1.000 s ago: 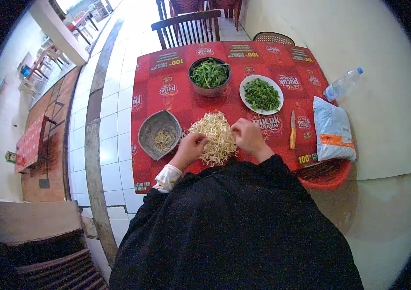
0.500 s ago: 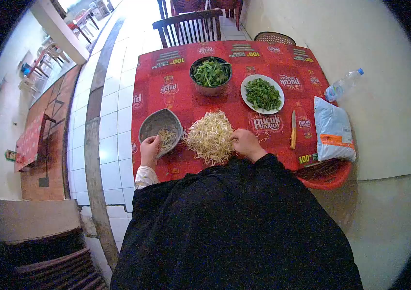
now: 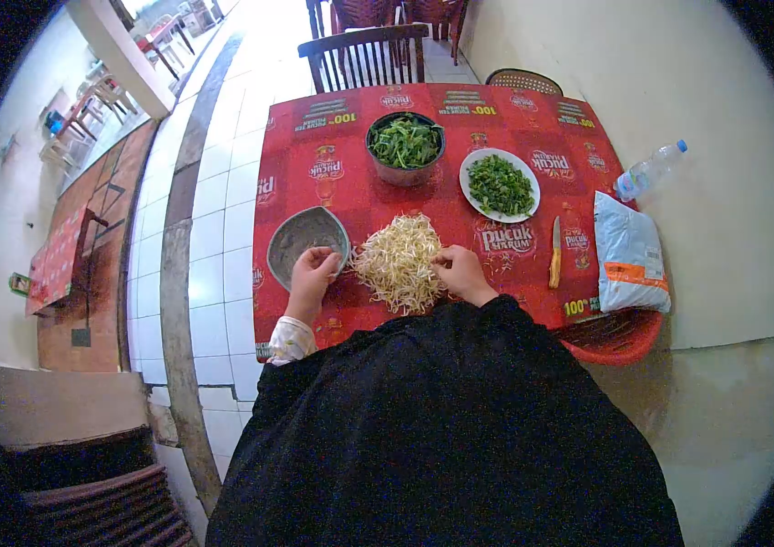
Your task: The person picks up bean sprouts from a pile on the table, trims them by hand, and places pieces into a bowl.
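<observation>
A loose pile of pale bean sprouts (image 3: 396,264) lies on the red tablecloth in front of me. At its left stands a grey bowl (image 3: 288,235), and my left hand (image 3: 314,281) is over its right rim with thumb and fingers pinched together. Whatever those fingertips hold is too small to make out, and the hand hides part of the bowl's inside. My right hand (image 3: 464,275) is at the pile's right edge, its fingertips closed on bean sprouts.
Beyond the pile are a pot of leafy greens (image 3: 405,146) and a white plate (image 3: 472,199) of chopped greens. A knife (image 3: 555,255), a plastic package (image 3: 628,255) and a water bottle (image 3: 649,171) lie to the right. A red basket (image 3: 619,339) is at the table's near right corner.
My left hand has moved right, from the bowl's near left side to its right rim, toward the pile. My right hand has stayed by the sprouts. The view has shifted slightly.
</observation>
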{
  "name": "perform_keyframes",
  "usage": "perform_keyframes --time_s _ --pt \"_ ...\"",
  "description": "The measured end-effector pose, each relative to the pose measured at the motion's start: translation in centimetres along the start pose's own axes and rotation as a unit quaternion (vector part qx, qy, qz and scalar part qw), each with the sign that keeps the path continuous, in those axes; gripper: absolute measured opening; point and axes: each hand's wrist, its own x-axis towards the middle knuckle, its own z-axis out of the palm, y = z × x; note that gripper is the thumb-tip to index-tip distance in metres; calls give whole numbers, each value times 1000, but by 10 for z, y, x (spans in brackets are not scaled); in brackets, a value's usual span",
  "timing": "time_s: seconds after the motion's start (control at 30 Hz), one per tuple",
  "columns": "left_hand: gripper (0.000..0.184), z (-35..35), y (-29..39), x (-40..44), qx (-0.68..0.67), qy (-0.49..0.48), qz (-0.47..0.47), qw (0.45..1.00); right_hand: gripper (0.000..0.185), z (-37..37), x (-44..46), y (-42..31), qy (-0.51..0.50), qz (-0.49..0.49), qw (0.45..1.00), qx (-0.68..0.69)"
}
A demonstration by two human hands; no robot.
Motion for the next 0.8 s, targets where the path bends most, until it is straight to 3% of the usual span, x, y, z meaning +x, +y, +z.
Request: perform_keyframes --time_s 0.33,0.53,0.8 --pt "34 72 -8 1 212 -165 121 956 23 -19 5 -22 -24 118 945 305" --pt "32 102 0 2 309 -189 235 902 21 -33 0 -54 -51 106 922 368" --pt "19 98 8 -5 299 -161 223 914 22 -30 0 -51 -51 85 935 341"
